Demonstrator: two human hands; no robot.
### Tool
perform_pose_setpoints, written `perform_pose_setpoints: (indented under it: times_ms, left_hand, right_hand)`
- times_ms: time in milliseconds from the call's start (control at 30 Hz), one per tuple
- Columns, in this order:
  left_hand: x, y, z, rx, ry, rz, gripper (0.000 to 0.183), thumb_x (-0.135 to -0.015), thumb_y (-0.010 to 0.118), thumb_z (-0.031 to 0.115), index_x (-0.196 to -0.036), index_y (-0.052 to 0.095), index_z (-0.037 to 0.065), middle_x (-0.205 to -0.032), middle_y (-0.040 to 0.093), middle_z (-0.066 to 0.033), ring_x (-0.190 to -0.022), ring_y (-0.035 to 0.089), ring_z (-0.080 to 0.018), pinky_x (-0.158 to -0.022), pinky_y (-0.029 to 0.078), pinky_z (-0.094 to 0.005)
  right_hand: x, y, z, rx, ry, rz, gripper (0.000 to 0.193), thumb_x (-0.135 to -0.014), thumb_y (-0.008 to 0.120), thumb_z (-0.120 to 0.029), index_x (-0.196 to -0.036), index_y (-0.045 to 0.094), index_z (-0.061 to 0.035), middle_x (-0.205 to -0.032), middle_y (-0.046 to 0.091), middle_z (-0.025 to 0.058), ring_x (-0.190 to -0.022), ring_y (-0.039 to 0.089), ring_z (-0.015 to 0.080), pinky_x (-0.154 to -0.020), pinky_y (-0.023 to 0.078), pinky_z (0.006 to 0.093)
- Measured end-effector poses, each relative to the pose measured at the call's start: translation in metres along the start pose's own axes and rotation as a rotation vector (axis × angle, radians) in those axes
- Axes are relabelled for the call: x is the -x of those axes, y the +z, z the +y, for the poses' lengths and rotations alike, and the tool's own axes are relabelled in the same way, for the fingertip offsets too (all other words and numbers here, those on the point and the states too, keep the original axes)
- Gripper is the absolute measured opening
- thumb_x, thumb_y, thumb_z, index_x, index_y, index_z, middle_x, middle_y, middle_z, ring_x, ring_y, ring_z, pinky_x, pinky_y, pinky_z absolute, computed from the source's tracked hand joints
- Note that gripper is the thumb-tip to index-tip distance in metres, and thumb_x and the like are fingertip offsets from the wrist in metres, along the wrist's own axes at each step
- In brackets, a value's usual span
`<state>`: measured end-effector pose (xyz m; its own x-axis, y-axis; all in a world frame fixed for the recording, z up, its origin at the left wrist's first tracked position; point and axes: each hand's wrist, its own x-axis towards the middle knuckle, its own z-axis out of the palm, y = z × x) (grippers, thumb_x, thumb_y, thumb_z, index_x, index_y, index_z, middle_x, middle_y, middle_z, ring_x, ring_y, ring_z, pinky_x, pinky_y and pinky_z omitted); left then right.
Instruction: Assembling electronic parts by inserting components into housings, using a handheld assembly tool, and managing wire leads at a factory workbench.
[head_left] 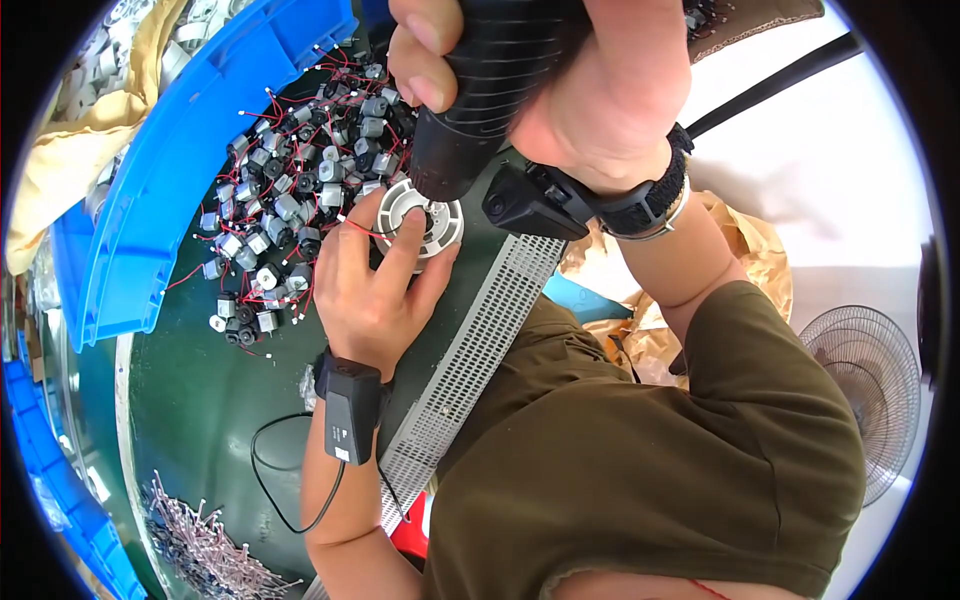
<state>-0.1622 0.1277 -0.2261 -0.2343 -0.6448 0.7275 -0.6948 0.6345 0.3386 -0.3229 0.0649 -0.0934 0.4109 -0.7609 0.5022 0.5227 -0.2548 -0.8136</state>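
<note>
My left hand [365, 290] grips a round white plastic housing [448, 232] over the green work surface [215, 410], fingers around its rim and one fingertip resting on its face. A red wire runs out at the housing's left side. In my right hand [600, 115] is a black power screwdriver [500, 75] with a ribbed body, its nose pointing down at the housing's middle. The driver's tip is too small to make out, so I cannot tell whether it touches a screw. Both wrists carry strapped black devices.
A heap of small motors [290, 200] with red wires lies beyond my left hand, beside a blue bin [130, 240]. Thin pinkish pieces [210, 550] are piled at lower left. A perforated metal strip [470, 350] edges the table near my body. A fan [865, 390] stands at right.
</note>
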Motion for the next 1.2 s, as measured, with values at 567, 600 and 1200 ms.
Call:
perform_pose_setpoints:
  times_ms: [567, 600, 1200]
  left_hand:
    - [-0.001, -0.001, 0.001, 0.023, -0.029, -0.006, 0.035, -0.061, 0.079, 0.015, -0.091, 0.064, 0.006, -0.102, 0.059, -0.0152, -0.076, 0.059, -0.0298, -0.061, 0.049, -0.0367]
    - [-0.001, 0.0, 0.001, 0.025, -0.028, -0.007, 0.035, -0.061, 0.079, 0.015, -0.091, 0.064, 0.006, -0.102, 0.059, -0.0152, -0.076, 0.059, -0.0298, -0.061, 0.049, -0.0368]
    - [0.001, -0.001, 0.001, 0.016, -0.025, -0.03, 0.037, -0.063, 0.079, 0.016, -0.096, 0.063, 0.007, -0.106, 0.058, -0.0144, -0.077, 0.059, -0.0303, -0.064, 0.049, -0.0364]
  right_hand:
    - [0.003, 0.019, -0.011, 0.136, 0.041, 0.269, 0.032, -0.07, 0.076, -0.003, -0.095, 0.056, 0.0004, -0.08, 0.06, 0.0034, -0.065, 0.057, 0.0091, -0.057, 0.045, 0.0234]
    - [0.003, 0.019, -0.012, 0.122, 0.069, 0.278, 0.032, -0.07, 0.076, -0.003, -0.095, 0.056, 0.0005, -0.08, 0.06, 0.0033, -0.064, 0.057, 0.0091, -0.057, 0.045, 0.0234]
    - [-0.028, 0.008, -0.023, -0.458, -0.136, -0.062, 0.042, -0.092, 0.048, -0.044, -0.098, 0.057, -0.0042, -0.071, 0.059, 0.0066, -0.048, 0.057, 0.0163, -0.041, 0.046, 0.0251]
